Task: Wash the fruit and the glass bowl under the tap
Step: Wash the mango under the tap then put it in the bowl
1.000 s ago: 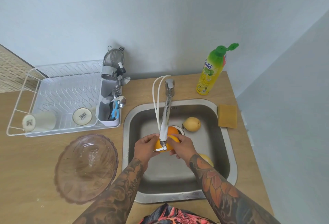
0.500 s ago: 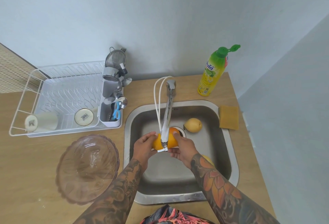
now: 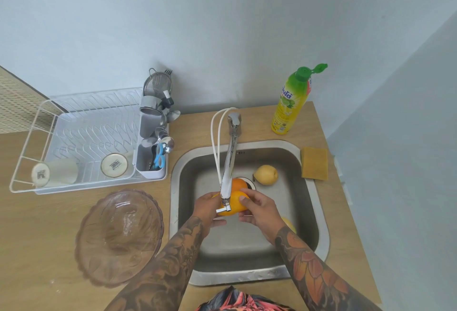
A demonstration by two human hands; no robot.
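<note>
Under the spout of the chrome tap I hold an orange over the steel sink. My left hand grips its left side and my right hand grips its right side, fingers curled round it. A second orange lies behind it near the drain. A yellow pear rests at the sink's back right. Another yellow fruit peeks out behind my right wrist. The tinted glass bowl stands on the counter left of the sink.
A white dish rack with two cups and a grey utensil holder sits at the back left. A green and yellow dish soap bottle stands behind the sink, and a yellow sponge lies on its right rim.
Both hands have turned the orange slightly under the spout and stayed in the same place. Nothing else has moved.
</note>
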